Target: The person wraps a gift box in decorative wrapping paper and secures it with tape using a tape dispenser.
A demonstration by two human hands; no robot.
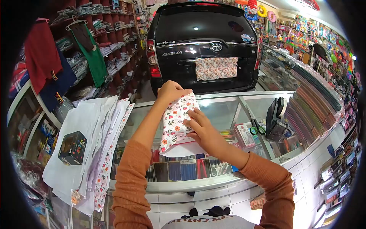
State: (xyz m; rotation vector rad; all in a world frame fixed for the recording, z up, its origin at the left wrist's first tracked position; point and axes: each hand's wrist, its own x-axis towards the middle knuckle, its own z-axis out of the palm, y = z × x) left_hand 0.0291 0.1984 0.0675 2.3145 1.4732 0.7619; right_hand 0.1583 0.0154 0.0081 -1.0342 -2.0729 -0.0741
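Note:
A package in white floral paper (pixel 176 124) lies on the glass counter, with a loose white paper flap at its near end. My left hand (pixel 171 92) is at the far edge of the package, its fingers bent over the top and pressed onto the paper. My right hand (pixel 201 129) rests on the package's right side with its fingers spread, touching the paper. Scissors (pixel 257 129) with dark and green handles and a black tape dispenser (pixel 276 120) holding tape stand to the right.
Stacked paper sheets (pixel 82 141) lie at the left, with a small black box (pixel 72 148) on top. The glass counter's front edge (pixel 217 182) runs nearest me. Beyond the counter is a black car (pixel 183 45). Rolled papers (pixel 312 95) fill the right side.

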